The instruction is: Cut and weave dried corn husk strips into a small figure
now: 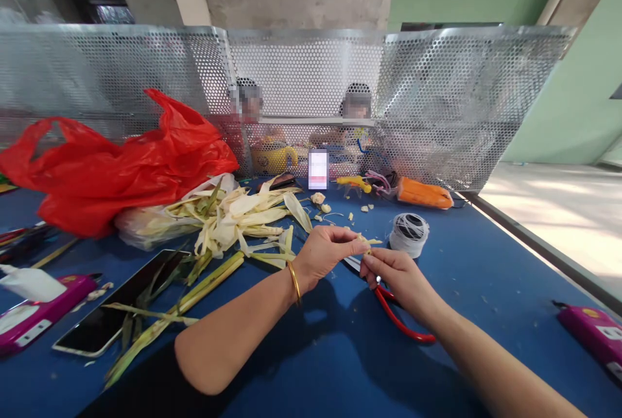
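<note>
My left hand (325,253), a gold bangle on its wrist, pinches a small pale-yellow piece of corn husk (365,243) in front of me. My right hand (401,278) grips the same piece from the other side, its fingertips close to the left ones. The piece is partly hidden by the fingers, so its exact shape is unclear. Beneath my hands lie scissors with red handles (405,332), their blades pointing away to the left. A spool of white thread (409,236) stands just beyond my right hand. Dried corn husks (253,210) are heaped beyond my left forearm.
A red plastic bag (131,165) sits at the back left, with a dark phone (121,301) nearer. Purple devices (593,334) lie at both sides. An orange packet (424,193) rests before a perforated metal screen (306,61); two people sit behind it.
</note>
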{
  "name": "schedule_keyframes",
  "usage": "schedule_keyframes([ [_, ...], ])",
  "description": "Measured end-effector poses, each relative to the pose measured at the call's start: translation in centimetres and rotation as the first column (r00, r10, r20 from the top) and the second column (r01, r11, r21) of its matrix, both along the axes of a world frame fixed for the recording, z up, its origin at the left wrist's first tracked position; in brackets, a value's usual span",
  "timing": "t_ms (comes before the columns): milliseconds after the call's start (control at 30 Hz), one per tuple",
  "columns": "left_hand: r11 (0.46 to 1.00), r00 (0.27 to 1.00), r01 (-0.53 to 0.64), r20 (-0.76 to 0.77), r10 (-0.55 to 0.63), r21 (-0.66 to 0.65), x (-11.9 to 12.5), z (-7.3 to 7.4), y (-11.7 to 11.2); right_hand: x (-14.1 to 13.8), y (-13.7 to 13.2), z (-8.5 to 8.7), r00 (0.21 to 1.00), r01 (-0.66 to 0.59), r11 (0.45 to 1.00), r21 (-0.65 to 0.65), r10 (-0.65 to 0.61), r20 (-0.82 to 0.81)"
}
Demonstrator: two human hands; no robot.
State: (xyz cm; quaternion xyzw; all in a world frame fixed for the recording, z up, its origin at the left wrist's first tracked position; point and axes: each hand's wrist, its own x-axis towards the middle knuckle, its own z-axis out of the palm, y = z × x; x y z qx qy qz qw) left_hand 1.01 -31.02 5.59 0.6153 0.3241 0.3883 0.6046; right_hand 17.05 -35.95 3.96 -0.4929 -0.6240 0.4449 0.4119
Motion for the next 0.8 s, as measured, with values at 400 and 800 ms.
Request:
schedule_keyframes([
  [400,0.992,0.998,-0.042,-0.046,0.037,-0.121,0.37,-0.20,-0.36,0.10,0.14,-0.38,0.998,-0.001,0.999,0.043,-0.001,0.066],
  [800,0.944,0.997,-0.061,-0.058,0.044,-0.325,0.20,0.06,-0.33,-0.14,0.07,-0.12,0.998,-0.022,1.000,0.019,0.020,0.067],
])
